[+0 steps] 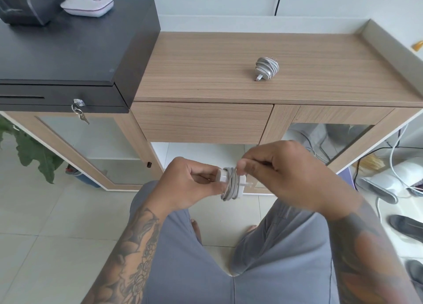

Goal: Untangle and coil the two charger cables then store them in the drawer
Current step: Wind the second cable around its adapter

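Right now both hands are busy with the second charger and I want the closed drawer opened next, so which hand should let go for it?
Probably the right hand: it only pinches the loose cable end, while the left hand holds the wrapped charger. The drawer is shut, directly ahead.

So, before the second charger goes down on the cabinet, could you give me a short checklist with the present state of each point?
1. Charger in hand held firmly: ok; the left hand grips its white block.
2. Cable fully wound: cannot tell; the right hand pinches the cable at the top of the wraps, and its end is hidden.
3. First charger finished: ok; it lies wrapped on the wooden top, prongs pointing away.
4. Drawer open for storing: not ok; its front is closed.
5. Free hand for the drawer: not ok; both hands hold the charger.
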